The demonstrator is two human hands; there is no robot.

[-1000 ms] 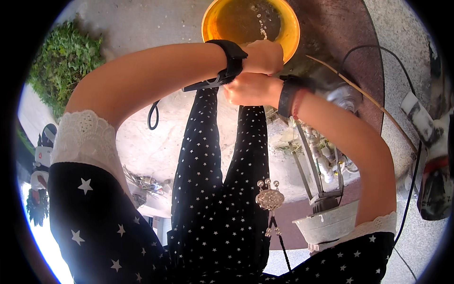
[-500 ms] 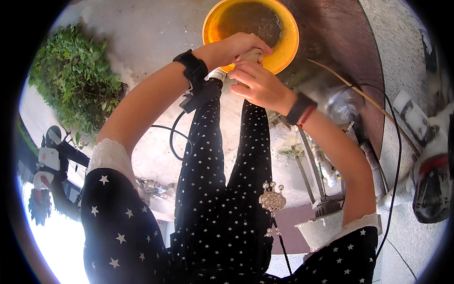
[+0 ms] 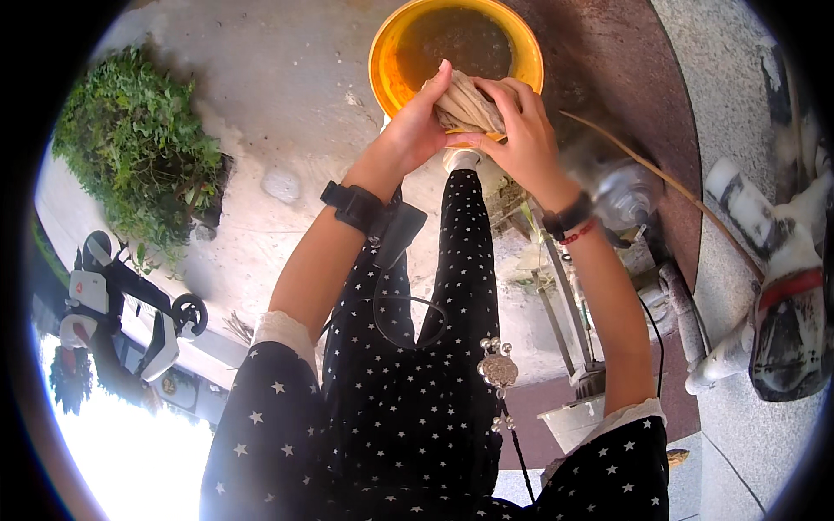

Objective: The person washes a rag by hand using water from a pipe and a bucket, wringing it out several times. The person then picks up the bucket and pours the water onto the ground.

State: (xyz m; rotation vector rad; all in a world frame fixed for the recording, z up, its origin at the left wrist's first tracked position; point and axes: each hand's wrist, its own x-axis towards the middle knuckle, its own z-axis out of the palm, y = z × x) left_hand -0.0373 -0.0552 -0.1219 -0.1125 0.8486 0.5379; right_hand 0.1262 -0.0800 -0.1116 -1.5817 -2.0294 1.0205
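Observation:
A bunched beige cloth [image 3: 469, 106] is held between my two hands, over the near rim of a yellow basin [image 3: 382, 62] with murky water [image 3: 456, 43] in it. My left hand [image 3: 417, 130] cups the cloth from the left, thumb pointing up. From the right, my right hand [image 3: 528, 137] wraps its fingers over the cloth, and its thumb reaches across below it toward the left hand. The folds hide part of the fingers and palms. Dark bands sit on both wrists.
Leafy green plants [image 3: 139, 148] grow on the left. A thin wooden stick [image 3: 660, 174] lies at the right, near a clear plastic container [image 3: 627, 195]. Below them is a metal frame [image 3: 565, 304] with a pale tub [image 3: 569, 424]. A white scooter [image 3: 161, 347] stands far left.
Both hands have spread apart around the cloth, which now shows as a larger loose bundle. The left hand turned from lying over the cloth to cupping its left side.

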